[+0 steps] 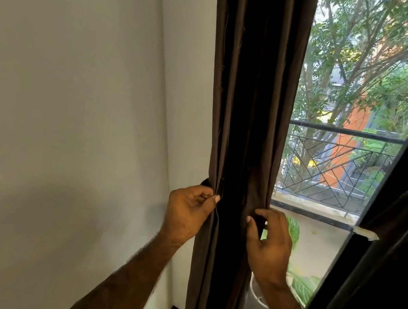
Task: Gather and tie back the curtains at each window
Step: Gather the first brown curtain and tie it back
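Hanging gathered into a narrow column, the dark brown curtain sits at the left edge of the window, beside the pale wall. The left hand pinches the curtain's left edge between thumb and curled fingers. The right hand grips the right-side folds, its fingers hooked around the fabric. Behind the glass stand a black balcony railing and green trees; a leafy potted plant shows beside the right hand.
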The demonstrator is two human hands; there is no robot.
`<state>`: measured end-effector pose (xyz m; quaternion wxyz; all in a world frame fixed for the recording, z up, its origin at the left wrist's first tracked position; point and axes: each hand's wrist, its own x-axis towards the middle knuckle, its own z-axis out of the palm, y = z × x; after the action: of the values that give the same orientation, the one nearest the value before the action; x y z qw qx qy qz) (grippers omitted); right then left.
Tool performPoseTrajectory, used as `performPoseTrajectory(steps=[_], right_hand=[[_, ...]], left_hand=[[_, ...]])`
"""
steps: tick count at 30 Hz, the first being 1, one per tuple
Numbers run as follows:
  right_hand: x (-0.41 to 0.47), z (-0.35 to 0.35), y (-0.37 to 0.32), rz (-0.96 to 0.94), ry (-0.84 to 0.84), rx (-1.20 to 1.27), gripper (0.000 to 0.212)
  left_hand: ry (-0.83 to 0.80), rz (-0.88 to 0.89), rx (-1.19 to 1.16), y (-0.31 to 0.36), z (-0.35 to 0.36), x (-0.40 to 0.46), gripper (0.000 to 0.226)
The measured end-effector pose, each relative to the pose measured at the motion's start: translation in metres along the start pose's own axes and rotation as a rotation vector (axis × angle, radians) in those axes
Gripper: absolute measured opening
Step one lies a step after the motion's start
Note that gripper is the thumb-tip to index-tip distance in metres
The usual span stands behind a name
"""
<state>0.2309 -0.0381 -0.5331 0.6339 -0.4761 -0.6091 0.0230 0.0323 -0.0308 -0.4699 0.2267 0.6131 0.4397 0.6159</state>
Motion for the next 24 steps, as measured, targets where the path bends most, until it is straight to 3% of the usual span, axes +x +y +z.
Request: performPoseTrajectory(steps=[3,7,11,15,18,24], right_hand=[[0.002,0.005,-0.006,0.14,0.116,-0.017,0.03],[0.005,0.006,-0.008,-0.054,0.093,-0.181,0.017],[0.001,0.005,-0.009,-0.086,0.116,-0.355,0.019],[-0.01,0.01,-0.011,-0.355,-0.053,-0.458,0.016],[-0.02,0.023,-0.008,-0.352,-0.177,-0.425,0.026],[-0.037,0.04,-0.029,-0.434,-0.171,-0.428,0.035]], left_hand=[[-0.01,0.031,0.042,-0.005,-0.002,0.0,0.022],[-0.039,0.035,0.043,0.003,-0.007,-0.001,0.031],[-0.044,0.064,0.048,0.005,-0.009,-0.002,0.032],[-0.042,0.041,0.037,0.001,-0.01,-0.006,0.02],[-0.072,0.064,0.063,-0.004,-0.011,-0.01,0.005],[-0.101,0.149,0.058,-0.002,-0.019,-0.017,0.005]])
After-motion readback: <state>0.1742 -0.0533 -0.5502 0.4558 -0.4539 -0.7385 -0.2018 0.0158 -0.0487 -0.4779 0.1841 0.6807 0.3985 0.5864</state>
